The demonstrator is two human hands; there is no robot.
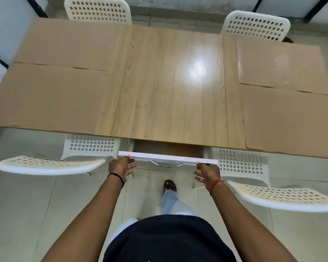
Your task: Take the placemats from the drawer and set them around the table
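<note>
Standing at the near long edge of a light wood bench (pixel 170 87), looking straight down. Four tan placemats already out on top: two side by side at the left end, far one (pixel 64 44) and near one (pixel 45 99), edges about touching, and two at the right end, far one (pixel 284 67) lying slightly over the near one (pixel 292 123). Under the near edge, a white-fronted drawer (pixel 168 158) pulled out only a little, brown inside showing through the gap, curved metal handle (pixel 167 164) in the middle of the front. Left hand (pixel 122 166) at the drawer front's left end, thumb up on the top edge, fingers fairly straight and spread below, not wrapped round anything. Right hand (pixel 206 173) mirrored at the right end, thumb on the top edge, fingers loose and apart. Black cord on the left wrist, orange band on the right. White perforated chairs all round: two tucked in at the far side (pixel 98 10) (pixel 256 25), two at the near side, left (pixel 51 164) and right (pixel 280 198).
</note>
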